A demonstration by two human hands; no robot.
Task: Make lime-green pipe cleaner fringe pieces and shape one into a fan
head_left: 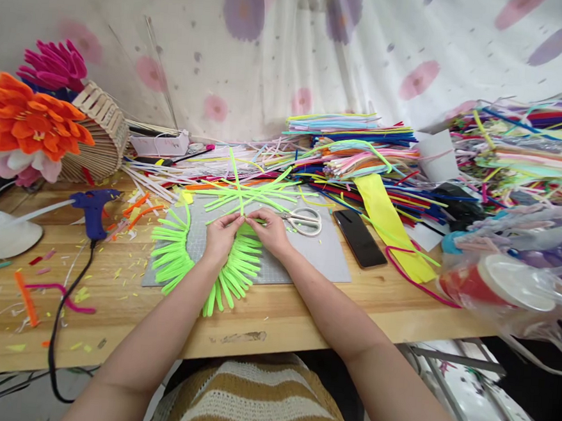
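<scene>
Both my hands meet over the grey cutting mat (306, 260), fingertips pinched together. My left hand (221, 237) grips bright green pipe cleaners (238, 175) where a long one rises upright from the fingers. Close beside it, my right hand (269, 230) pinches the same green strand. A curved fringe of looped green pipe cleaners (174, 254) hangs below my hands and bends round to the left; my left hand and forearm hide part of it. Loose green pipe cleaners (272, 200) lie just beyond my fingers. White-handled scissors (305, 222) rest right of my right hand.
A black phone (359, 238) and yellow ribbon (395, 228) lie to the right. Piles of coloured pipe cleaners (362, 155) line the back. At left are a blue glue gun (91, 210) with its cord, scattered scraps, and an orange flower (35, 116) by a tipped wooden basket (101, 134).
</scene>
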